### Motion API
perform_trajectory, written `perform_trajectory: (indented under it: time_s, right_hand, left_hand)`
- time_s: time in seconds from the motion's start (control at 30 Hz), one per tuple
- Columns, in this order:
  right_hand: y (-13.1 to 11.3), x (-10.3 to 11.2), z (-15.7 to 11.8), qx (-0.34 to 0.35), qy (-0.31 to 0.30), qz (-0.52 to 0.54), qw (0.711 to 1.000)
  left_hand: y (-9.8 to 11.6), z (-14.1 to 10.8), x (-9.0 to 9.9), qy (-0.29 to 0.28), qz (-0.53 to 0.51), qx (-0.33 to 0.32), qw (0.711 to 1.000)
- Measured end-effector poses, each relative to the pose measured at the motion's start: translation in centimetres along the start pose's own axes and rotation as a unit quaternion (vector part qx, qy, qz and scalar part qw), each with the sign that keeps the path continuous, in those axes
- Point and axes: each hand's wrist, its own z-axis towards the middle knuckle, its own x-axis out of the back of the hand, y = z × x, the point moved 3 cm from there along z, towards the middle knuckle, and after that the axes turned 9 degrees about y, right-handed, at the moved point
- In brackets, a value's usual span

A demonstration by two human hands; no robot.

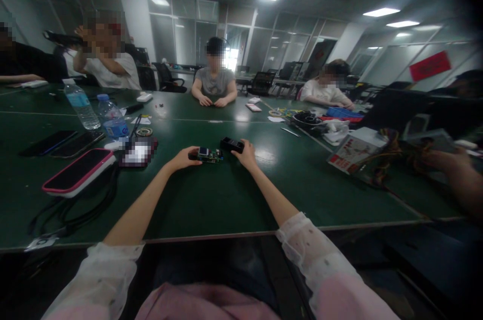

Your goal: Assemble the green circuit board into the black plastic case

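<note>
In the head view, my left hand [185, 158] grips a green circuit board [212, 155] by its left end. A small dark screen with a pale frame sits on the board. My right hand [246, 153] is closed on a black plastic casing [231, 145], holding its right end. Board and casing are close together above the green table [211, 199], the casing slightly farther back. The casing's inside is too small and dark to make out.
Left of my hands are a pink-edged device [81, 171] with black cables, two dark phones [77, 144] and two water bottles [113, 118]. A metal box with wires [354, 151] stands at right, near another person's hand [449, 164]. Several people sit around the table.
</note>
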Motion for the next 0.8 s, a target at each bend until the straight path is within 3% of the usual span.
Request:
perform_trajectory:
  time_s: [0.27,0.37,0.5,0.63,0.8]
  right_hand:
    - [-0.8,0.1,0.2,-0.005,-0.022,0.059,0.998]
    - [-2.6,0.2,0.0,0.013,-0.043,0.107,0.993]
    - [-5.9,0.3,-1.2,0.068,-0.113,0.241,0.961]
    - [-7.6,0.3,-2.4,0.103,-0.142,0.218,0.960]
    - [-7.8,0.0,-3.2,0.132,-0.172,0.195,0.957]
  left_hand:
    - [0.2,-0.1,0.1,0.004,0.003,0.001,1.000]
    - [0.2,-0.1,0.1,0.007,0.002,0.004,1.000]
    - [0.1,0.0,0.0,0.010,0.000,0.004,1.000]
    - [-0.3,0.1,-0.1,0.021,0.008,0.005,1.000]
    - [-0.4,0.1,0.0,0.025,0.020,0.002,0.999]
